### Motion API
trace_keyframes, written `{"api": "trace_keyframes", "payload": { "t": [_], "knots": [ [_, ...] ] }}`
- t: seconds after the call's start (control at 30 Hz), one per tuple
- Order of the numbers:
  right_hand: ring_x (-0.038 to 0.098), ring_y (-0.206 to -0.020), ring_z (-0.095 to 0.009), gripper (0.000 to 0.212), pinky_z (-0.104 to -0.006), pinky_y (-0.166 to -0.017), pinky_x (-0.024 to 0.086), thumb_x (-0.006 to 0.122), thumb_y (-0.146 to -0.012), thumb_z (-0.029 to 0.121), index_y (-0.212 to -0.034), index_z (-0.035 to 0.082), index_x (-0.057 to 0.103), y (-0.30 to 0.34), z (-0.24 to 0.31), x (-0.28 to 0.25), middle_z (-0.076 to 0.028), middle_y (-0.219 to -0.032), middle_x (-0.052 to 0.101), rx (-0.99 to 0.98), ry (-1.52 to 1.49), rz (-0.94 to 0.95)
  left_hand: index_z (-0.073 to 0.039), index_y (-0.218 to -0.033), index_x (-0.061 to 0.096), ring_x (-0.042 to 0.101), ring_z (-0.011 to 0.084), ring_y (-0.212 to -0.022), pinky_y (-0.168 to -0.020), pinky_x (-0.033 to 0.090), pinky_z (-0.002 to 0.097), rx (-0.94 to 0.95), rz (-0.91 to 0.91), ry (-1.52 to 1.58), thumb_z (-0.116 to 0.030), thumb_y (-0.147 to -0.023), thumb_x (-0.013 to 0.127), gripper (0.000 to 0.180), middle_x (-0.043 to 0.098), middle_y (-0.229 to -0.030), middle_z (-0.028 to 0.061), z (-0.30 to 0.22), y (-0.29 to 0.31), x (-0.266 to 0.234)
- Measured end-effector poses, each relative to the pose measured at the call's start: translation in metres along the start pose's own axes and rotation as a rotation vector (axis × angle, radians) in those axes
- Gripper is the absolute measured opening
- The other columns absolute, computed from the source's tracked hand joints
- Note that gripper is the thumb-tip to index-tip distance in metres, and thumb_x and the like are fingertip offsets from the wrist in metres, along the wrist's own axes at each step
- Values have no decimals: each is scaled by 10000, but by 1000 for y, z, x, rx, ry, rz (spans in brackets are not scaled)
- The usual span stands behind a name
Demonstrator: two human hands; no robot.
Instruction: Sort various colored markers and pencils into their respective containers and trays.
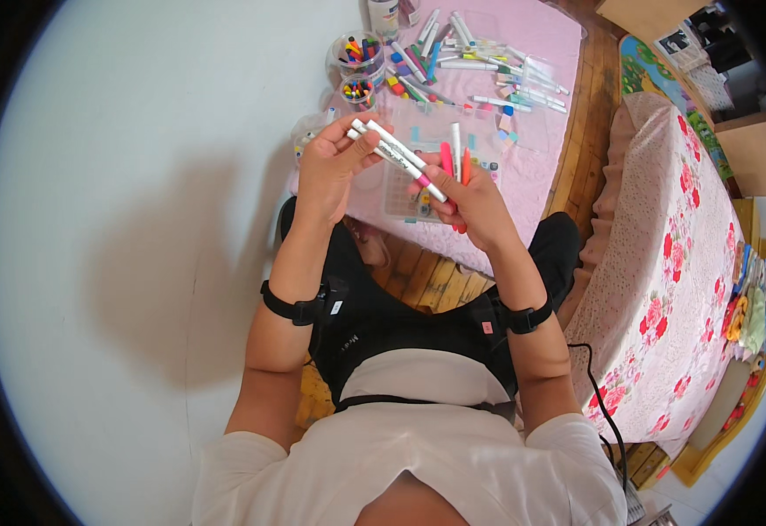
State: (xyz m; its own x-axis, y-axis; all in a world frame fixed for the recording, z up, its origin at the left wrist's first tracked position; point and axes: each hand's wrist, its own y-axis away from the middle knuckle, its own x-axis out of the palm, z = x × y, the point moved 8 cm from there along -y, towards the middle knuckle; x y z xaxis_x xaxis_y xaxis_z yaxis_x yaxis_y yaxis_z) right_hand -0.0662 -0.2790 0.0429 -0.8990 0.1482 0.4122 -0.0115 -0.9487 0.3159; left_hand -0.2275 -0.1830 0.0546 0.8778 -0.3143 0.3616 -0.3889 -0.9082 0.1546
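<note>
My left hand (328, 171) is closed on the upper ends of a few white marker pens (393, 151), pinching them between thumb and fingers. These pens slant down to the right, and their lower ends meet my right hand (481, 209). That hand is closed round more markers: a pink one (447, 159), an upright white one (456, 140) and an orange one (465, 167). One slanted pen has a pink band near its lower end. Beneath my hands, a clear plastic case (395, 195) with small coloured items lies on the table. My fingers hide part of the pens.
A pink cloth covers the table (551, 61). Loose markers (469, 66) and small coloured blocks lie scattered at the back. Two clear tubs (341, 66) of coloured pens stand at the back left, beside the white wall (137, 175). A bed with a floral cover (655, 280) is at right.
</note>
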Motion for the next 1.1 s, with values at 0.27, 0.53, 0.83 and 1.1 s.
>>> {"api": "trace_keyframes", "payload": {
  "t": [0.27,0.53,0.83,1.1],
  "knots": [
    [465,-459,-41,360,-195,-422,328,594,-1044,285,-1242,-10,658,7,8,-13,-54,-755,681,-32,10,10,-8,-1285,622,695,152,-1018,-886,583,280,18,27,-16,-92,-955,702,350,721,-1153,115,0,9,4],
    [553,-490,-50,295,-186,-396,329,701,-975,249,-1147,11,731,12,15,-15,-18,-701,658,-49,121,-88,-26,-1314,612,699,167,-1045,-894,593,294,-3,93,-120,-50,-945,700,380,724,-1146,123,-9,18,24],
    [506,-498,-38,349,-205,-425,361,632,-1019,312,-1250,63,711,-6,17,9,13,-714,633,-244,418,-128,6,-1147,642,696,149,-973,-840,597,273,219,24,-306,-50,-941,705,223,725,-1086,114,-40,28,-10],
    [577,-613,-62,317,-238,-459,428,589,-1037,322,-1113,44,720,-4,12,-3,-45,-937,727,-238,332,-196,-43,-1088,691,673,80,-788,-677,521,244,414,-551,-885,-50,-935,703,154,730,-925,34,-71,41,-107]
  ]
}}
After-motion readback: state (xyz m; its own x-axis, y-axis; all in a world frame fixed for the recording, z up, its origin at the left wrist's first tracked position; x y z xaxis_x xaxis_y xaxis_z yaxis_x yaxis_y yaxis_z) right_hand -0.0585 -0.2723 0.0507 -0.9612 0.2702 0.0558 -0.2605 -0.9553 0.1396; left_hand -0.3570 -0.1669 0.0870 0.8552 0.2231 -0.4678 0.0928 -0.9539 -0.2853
